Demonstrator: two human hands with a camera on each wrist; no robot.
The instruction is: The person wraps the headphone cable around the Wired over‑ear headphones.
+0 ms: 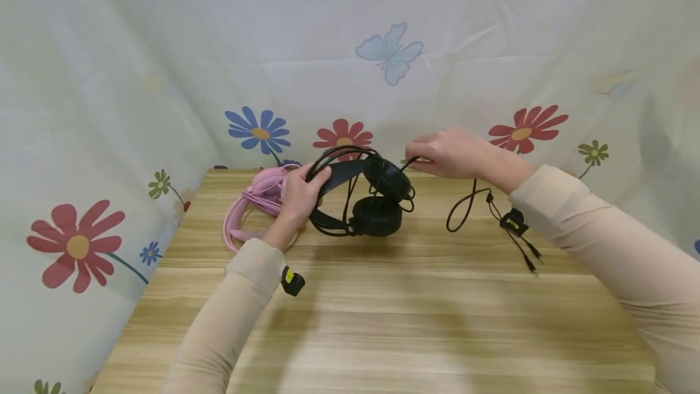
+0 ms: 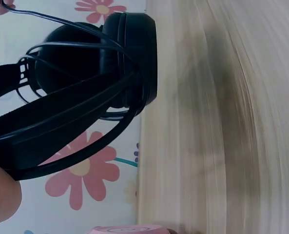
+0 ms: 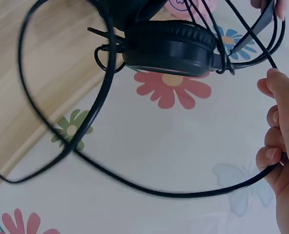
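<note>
Black over-ear headphones are held up over the table by my left hand, whose fingers and thumb grip the headband. Both ear cups point to the right in the head view. My right hand pinches the black cable to the right of the ear cups, its fingers curled round it. A stretch of cable runs between the right hand and the headphones, and some of it is wound about the headband. From the right hand the rest loops down, ending in two plugs.
Pink headphones lie on the wooden table at the back left, partly behind the left hand. A flower-printed curtain hangs right behind the table's far edge. Black camera mounts are strapped to the wrists.
</note>
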